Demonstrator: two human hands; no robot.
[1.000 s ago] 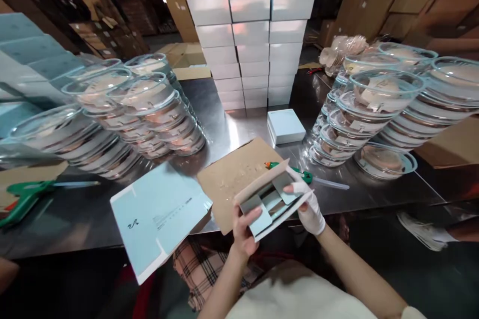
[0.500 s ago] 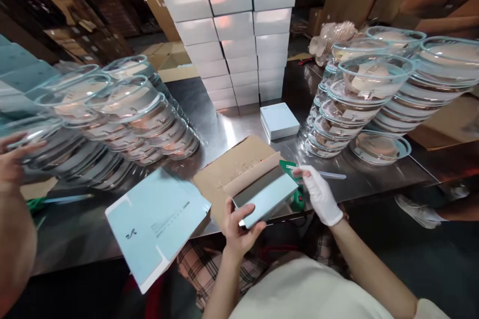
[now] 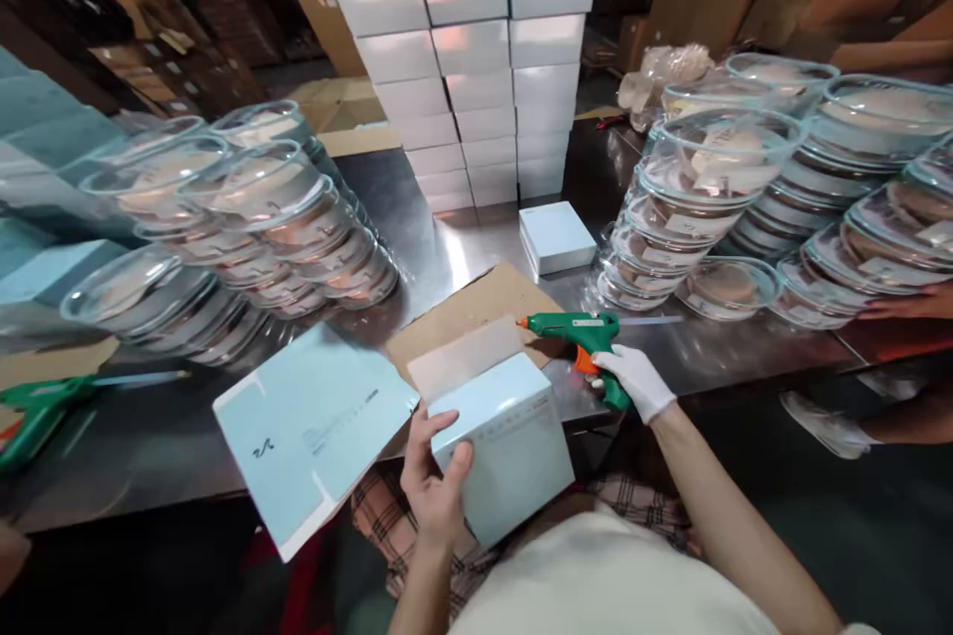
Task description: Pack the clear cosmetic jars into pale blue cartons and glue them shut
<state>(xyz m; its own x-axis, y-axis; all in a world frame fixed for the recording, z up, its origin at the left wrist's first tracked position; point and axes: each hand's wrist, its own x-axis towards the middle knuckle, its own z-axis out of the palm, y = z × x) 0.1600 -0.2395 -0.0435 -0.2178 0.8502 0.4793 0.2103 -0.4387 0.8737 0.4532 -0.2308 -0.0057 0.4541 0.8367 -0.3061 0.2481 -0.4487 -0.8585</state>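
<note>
At the near edge of a brushed-steel worktop (image 3: 462, 258), a bare left hand (image 3: 436, 491) clasps a pale blue cardboard box (image 3: 506, 446), fingers pressed against its smooth side, while the white-gloved right hand (image 3: 632, 382) curls tightly around the grip of a green plastic glue gun (image 3: 577, 327) (nozzle pointing left). Round clear containers (image 3: 253, 208) stack along both side edges, matte white boxes (image 3: 469, 79) at the far edge, brown cartons behind.

The bare left hand (image 3: 436, 486) is raised toward twelve o'clock, fingers spread and curled in a grip, thumb at three o'clock. The gloved right hand (image 3: 632, 382) is extended toward eleven o'clock on a straightened forearm, its fingers closed in a fist-like grasp.
</note>
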